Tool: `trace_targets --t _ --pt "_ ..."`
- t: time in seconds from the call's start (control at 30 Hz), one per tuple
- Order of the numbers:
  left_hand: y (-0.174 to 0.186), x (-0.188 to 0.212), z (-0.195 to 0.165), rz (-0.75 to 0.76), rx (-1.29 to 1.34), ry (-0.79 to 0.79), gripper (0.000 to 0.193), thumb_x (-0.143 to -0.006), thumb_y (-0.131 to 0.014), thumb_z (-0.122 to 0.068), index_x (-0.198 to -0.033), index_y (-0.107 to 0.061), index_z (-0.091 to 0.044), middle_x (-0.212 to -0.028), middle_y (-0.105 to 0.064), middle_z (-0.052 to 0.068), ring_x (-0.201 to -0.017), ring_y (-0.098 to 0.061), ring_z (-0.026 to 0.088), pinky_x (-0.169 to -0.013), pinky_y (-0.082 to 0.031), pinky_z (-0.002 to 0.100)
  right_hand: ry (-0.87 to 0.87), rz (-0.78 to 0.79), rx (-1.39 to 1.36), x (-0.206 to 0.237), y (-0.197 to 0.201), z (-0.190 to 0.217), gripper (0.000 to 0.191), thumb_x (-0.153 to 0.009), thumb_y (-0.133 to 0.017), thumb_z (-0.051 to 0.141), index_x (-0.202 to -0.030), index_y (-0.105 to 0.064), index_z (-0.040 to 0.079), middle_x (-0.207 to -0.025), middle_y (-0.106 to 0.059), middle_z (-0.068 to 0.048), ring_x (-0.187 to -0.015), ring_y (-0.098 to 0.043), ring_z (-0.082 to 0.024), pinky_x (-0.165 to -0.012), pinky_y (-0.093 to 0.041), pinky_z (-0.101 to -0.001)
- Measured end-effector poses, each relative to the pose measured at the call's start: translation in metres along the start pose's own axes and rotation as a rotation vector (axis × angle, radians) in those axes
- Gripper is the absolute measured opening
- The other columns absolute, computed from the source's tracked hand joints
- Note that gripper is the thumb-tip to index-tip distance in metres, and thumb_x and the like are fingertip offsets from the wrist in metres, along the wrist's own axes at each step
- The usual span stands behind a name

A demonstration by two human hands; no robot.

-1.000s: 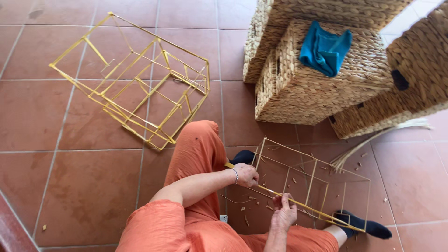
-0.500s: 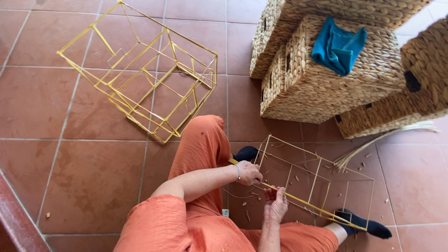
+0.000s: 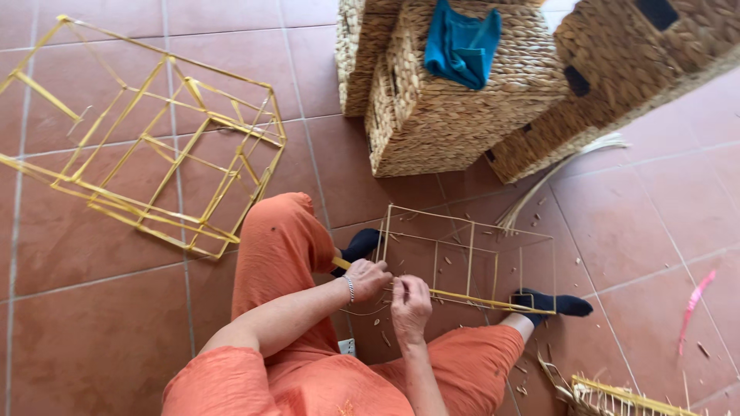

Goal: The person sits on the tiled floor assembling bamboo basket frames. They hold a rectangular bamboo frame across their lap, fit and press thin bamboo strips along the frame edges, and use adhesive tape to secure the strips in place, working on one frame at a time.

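Both hands closed on the near rail of a thin cane frame, as I see it.

My left hand (image 3: pixel 368 279) curls its fingers around the yellow rail (image 3: pixel 462 296); my right hand (image 3: pixel 411 306), just at its 4 o'clock, pinches the same rail, fingers nearly shut. The box-shaped frame (image 3: pixel 470 254) stands on the tiled floor (image 3: pixel 92 331), stretching toward 2 o'clock from the hands, between my orange-trousered knees.

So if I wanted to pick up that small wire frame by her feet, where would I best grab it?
Probably by the top rail of the small wire frame, coming down from above on its far side. That bar stands free, while the left hand and right hand occupy the near bottom rail.
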State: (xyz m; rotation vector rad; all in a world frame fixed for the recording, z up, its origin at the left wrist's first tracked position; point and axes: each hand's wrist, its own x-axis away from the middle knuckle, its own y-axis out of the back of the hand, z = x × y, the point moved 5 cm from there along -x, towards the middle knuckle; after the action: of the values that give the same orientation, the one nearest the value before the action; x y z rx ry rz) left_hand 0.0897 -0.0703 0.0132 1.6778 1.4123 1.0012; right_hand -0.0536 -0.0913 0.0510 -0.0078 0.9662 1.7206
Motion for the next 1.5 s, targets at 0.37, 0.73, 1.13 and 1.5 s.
trace_targets --t 0.37,0.73,1.13,1.5 --pt "0.014 0.019 0.011 0.043 0.334 0.304 0.077 -0.084 -0.075 -0.046 -0.145 -0.039 -0.014 -0.115 -0.070 0.021 -0.109 -0.066 0.041 -0.093 -0.052 0.050 -0.043 0.434 0.061 -0.014 -0.012 -0.013 0.005 -0.084 -0.077 0.022 -0.086 -0.075 0.019 -0.082 -0.071 0.003 -0.084 -0.064 -0.020 -0.083 -0.041 -0.0400" --pt "0.026 0.041 0.017 0.192 0.371 0.496 0.041 -0.090 -0.063 -0.051 -0.110 -0.073 -0.017 -0.103 -0.078 0.015 -0.102 -0.074 0.033 -0.094 -0.055 0.045 -0.092 0.504 0.167 -0.016 -0.011 -0.006 0.013 -0.085 -0.074 0.031 -0.083 -0.072 0.018 -0.085 -0.074 0.004 -0.084 -0.063 -0.021 -0.084 -0.037 -0.0414" --pt "-0.003 0.023 0.008 0.140 0.321 0.590 0.037 -0.090 -0.065 -0.045 -0.102 -0.076 -0.012 -0.091 -0.076 0.017 -0.089 -0.074 0.034 -0.084 -0.057 0.046 -0.186 0.545 0.076 -0.015 -0.015 -0.001 0.015 -0.084 -0.072 0.026 -0.084 -0.073 0.011 -0.083 -0.075 -0.007 -0.082 -0.070 -0.027 -0.089 -0.044 -0.0459" --pt "0.037 0.002 0.005 -0.017 1.157 0.524 0.059 -0.095 -0.063 -0.056 -0.079 -0.074 0.000 -0.060 -0.065 0.003 -0.054 -0.059 0.014 -0.054 -0.044 0.032 -0.422 0.219 -0.283 -0.093 0.044 -0.033 0.014 -0.084 -0.076 0.023 -0.086 -0.077 0.009 -0.075 -0.075 -0.002 -0.068 -0.068 -0.010 -0.063 -0.054 -0.0279"
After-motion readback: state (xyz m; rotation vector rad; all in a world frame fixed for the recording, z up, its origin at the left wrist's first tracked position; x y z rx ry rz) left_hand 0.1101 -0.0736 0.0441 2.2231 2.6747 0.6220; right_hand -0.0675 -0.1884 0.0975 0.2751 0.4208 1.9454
